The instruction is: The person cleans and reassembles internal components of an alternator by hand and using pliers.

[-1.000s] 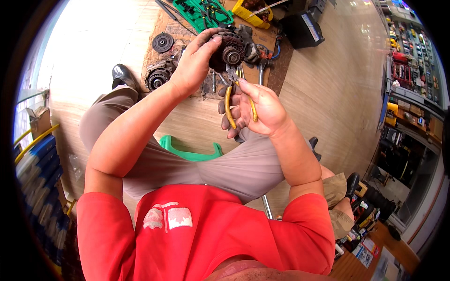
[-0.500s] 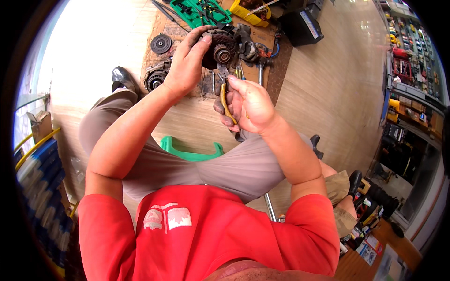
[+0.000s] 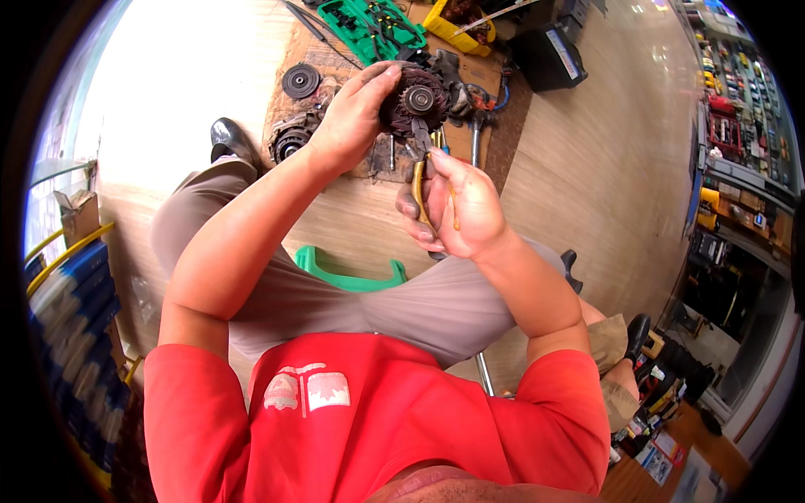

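Since the earlier frames, the right hand (image 3: 457, 205) is brought up closer under the rusty round motor part (image 3: 417, 101), with the pliers' nose now set against its lower edge.

Head view: the motor part is gripped from its left and top by the left hand (image 3: 352, 117), fingers curled over the rim, and held in the air above the brown mat (image 3: 503, 126). Yellow-handled pliers (image 3: 423, 180) are clenched in the right hand just below the motor part. A green tool tray (image 3: 369, 23) is seen beyond the motor part, a dark pulley disc (image 3: 300, 80) to its left on the mat, and a green stool (image 3: 348, 272) well below it, between the knees.
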A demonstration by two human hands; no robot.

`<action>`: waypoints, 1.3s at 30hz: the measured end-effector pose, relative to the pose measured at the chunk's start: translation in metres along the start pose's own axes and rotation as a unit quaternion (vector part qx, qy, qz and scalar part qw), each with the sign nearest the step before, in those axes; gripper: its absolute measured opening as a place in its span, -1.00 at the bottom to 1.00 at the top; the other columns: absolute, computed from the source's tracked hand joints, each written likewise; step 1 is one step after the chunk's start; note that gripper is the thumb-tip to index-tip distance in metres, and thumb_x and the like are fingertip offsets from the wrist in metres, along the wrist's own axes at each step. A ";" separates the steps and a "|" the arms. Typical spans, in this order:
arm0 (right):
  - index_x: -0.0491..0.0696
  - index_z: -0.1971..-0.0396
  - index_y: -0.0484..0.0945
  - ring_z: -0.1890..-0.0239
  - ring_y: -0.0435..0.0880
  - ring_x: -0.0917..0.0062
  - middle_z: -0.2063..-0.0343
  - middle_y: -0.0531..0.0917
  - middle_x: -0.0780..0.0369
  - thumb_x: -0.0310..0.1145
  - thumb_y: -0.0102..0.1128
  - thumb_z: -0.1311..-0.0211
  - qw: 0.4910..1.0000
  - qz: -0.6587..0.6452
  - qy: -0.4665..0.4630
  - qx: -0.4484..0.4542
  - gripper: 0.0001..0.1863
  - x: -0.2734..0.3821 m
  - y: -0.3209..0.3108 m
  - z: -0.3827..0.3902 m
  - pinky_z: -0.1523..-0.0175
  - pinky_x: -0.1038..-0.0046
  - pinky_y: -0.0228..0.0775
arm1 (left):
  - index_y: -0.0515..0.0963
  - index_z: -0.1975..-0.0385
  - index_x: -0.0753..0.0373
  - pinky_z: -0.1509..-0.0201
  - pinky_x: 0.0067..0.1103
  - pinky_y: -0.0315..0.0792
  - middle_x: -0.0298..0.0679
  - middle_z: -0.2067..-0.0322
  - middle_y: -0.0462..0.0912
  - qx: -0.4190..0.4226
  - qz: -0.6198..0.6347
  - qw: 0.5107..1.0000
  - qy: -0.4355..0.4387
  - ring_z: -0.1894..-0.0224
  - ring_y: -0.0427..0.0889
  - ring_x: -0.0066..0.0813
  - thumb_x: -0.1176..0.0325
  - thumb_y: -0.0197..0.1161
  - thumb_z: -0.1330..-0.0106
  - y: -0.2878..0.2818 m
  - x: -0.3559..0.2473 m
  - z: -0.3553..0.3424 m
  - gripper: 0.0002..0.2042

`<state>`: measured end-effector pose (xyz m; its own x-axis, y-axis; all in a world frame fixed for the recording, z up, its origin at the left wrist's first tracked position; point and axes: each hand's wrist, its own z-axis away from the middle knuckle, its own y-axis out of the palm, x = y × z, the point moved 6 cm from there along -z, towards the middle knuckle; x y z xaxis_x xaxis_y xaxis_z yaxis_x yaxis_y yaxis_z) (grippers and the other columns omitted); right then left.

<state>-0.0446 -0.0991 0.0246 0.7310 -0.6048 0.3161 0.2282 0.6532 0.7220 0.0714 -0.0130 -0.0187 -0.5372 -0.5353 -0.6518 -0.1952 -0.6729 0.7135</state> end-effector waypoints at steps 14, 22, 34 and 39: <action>-0.14 0.06 0.38 0.36 0.65 0.10 0.29 0.56 0.02 -0.05 -0.24 -0.44 0.999 0.001 0.048 0.013 -0.56 -0.005 -0.006 0.002 0.37 0.08 0.59 | 0.34 -0.11 0.32 0.05 -0.57 0.52 -0.22 0.09 0.59 -0.024 -0.012 1.000 -0.013 0.06 0.60 -0.49 0.22 0.02 -0.44 -0.004 0.003 -0.003 -0.63; -0.15 -0.03 0.36 0.29 0.65 0.08 0.21 0.56 0.01 -0.05 -0.30 -0.44 0.999 0.030 0.035 0.019 -0.52 -0.003 -0.011 0.004 0.35 0.06 0.62 | 0.42 -0.02 0.26 0.19 -0.60 0.52 -0.29 0.15 0.61 -0.005 -0.002 1.000 -0.030 0.15 0.61 -0.55 0.22 0.02 -0.44 -0.010 0.012 -0.011 -0.71; -0.15 0.08 0.38 0.30 0.64 0.04 0.25 0.54 0.00 -0.05 -0.25 -0.44 0.999 0.003 0.045 0.014 -0.55 0.001 -0.010 0.004 0.35 0.02 0.60 | 0.34 -0.15 0.34 0.03 -0.60 0.49 -0.20 0.05 0.57 -0.023 -0.070 0.997 -0.004 0.05 0.56 -0.52 0.21 0.05 -0.43 -0.006 0.006 -0.006 -0.59; -0.16 0.08 0.39 0.32 0.64 0.03 0.25 0.55 0.00 -0.04 -0.28 -0.45 0.998 0.010 0.058 0.011 -0.54 0.003 -0.014 0.006 0.36 0.02 0.60 | 0.37 -0.12 0.37 0.01 -0.62 0.47 -0.20 0.10 0.60 0.014 -0.225 0.973 0.045 0.08 0.56 -0.55 0.23 0.04 -0.43 0.008 -0.012 0.003 -0.61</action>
<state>-0.0495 -0.1122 0.0190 0.8046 -0.5349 0.2578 0.2006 0.6535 0.7298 0.0735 -0.0106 -0.0044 -0.3190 -0.2332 -0.9186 -0.4163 -0.8363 0.3569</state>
